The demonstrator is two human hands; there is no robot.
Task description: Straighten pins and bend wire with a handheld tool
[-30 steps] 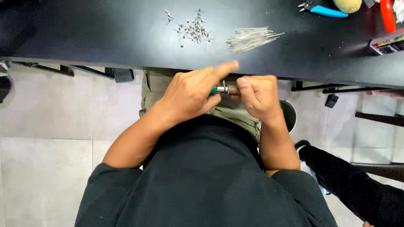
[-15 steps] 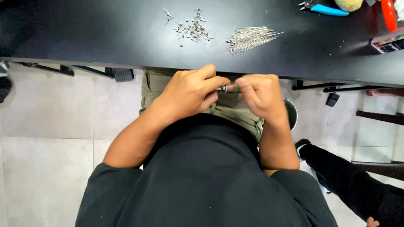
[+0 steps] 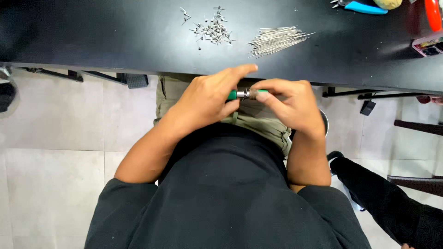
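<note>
Grip: both hands hold one small green tool with a silver middle [image 3: 243, 94], just under the table edge, above the lap.
Left hand [image 3: 207, 99]: fingers wrap the green end; one finger sticks out straight.
Right hand [image 3: 290, 103]: fingertips pinch the other end.
Up from the grip: black table [image 3: 92, 37].
On it, past the hands: a bunch of thin metal pins [image 3: 277, 39]; left of them, a little pile of tiny metal bits [image 3: 212, 28].
Far right corner: blue-handled pliers [image 3: 360, 6].

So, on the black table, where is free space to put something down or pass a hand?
The black table is bare left of the small screw pile, and between the thin rod bundle and the blue-handled tool. The far right corner is crowded with coloured items. Both hands hold a green-handled tool below the edge.
</note>
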